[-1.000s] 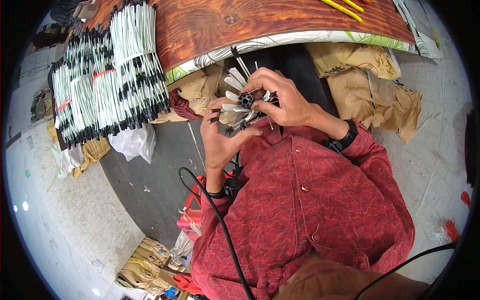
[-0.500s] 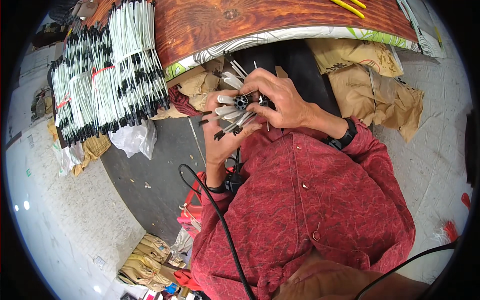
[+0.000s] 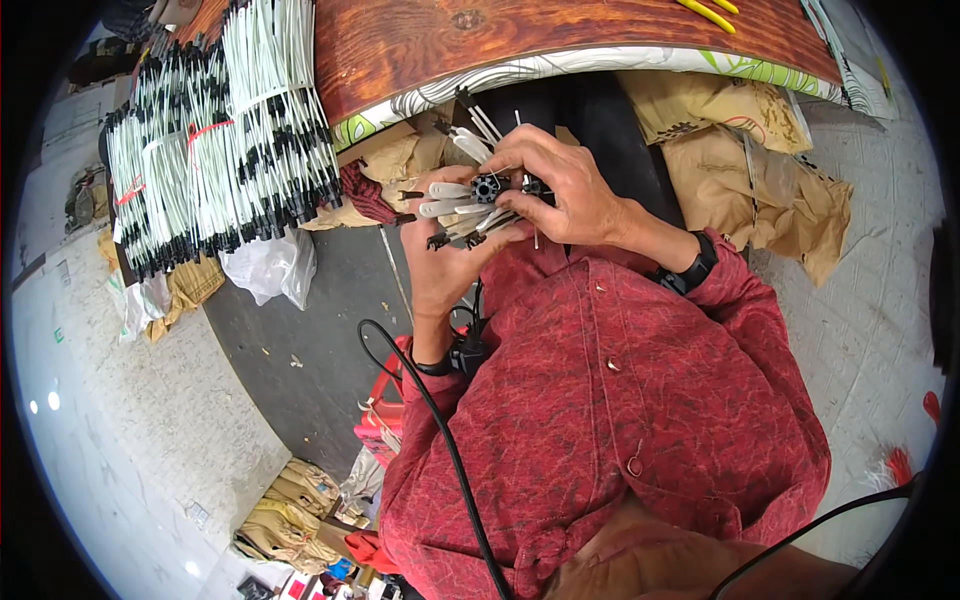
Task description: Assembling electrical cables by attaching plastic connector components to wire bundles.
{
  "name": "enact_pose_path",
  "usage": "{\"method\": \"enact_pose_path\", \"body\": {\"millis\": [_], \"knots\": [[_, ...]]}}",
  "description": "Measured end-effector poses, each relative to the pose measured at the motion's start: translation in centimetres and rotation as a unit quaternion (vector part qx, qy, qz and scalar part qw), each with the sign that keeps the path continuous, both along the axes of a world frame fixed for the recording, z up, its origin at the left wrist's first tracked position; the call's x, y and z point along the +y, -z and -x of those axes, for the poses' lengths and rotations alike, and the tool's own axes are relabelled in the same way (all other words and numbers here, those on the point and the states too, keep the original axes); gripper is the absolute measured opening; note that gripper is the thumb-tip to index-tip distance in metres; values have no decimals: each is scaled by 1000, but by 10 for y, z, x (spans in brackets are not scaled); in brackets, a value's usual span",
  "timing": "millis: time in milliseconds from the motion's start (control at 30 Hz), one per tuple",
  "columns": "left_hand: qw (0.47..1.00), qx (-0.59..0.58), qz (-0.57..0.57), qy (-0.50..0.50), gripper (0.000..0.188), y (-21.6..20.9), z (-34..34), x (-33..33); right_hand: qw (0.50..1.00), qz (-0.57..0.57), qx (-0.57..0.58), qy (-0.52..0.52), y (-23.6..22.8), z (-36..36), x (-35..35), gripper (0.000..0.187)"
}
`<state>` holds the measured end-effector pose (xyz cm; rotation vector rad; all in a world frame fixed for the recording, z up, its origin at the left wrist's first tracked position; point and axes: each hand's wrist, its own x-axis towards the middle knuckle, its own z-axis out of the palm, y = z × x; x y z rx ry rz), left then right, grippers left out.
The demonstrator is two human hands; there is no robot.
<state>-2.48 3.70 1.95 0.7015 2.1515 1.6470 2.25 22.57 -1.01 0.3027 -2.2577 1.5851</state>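
Note:
Between my hands, in front of my chest, is what looks like an umbrella frame (image 3: 450,208): white ribs with black joints fanned around a round, notched black hub (image 3: 486,188). My left hand (image 3: 445,268) is wrapped round the ribs from below, with several tips sticking out past its fingers. From the right, my right hand (image 3: 562,185) is closed on a black part beside the hub, thumb and fingers bent over it. A thin white rod runs up and down behind the right fingers. The exact grip point is partly hidden by the fingers.
Tied bundles of similar white ribs (image 3: 265,110) lie at the left end of the wooden table (image 3: 440,35). Yellow-handled pliers (image 3: 708,14) rest at its far side. Brown paper packages (image 3: 725,190) stand below on the right. A black cable (image 3: 440,430) hangs beside my left arm.
The frame has turned slightly in my hands, and the ribs sit closer together. My left thumb has moved in behind the ribs. The right hand has barely moved.

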Motion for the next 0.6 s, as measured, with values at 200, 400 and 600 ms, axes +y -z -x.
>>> {"method": "enact_pose_path", "body": {"millis": [200,400,600], "knots": [[996,62,-6,-69,34,-6,-3,13,999,39,-11,-2,5,0,-3,33],[993,22,-16,-118,30,-2,-8,16,997,56,-42,-35,4,-1,-1,38],[992,49,2,-118,30,0,-3,6,971,140,-99,-166,-6,-1,13,53]]}}
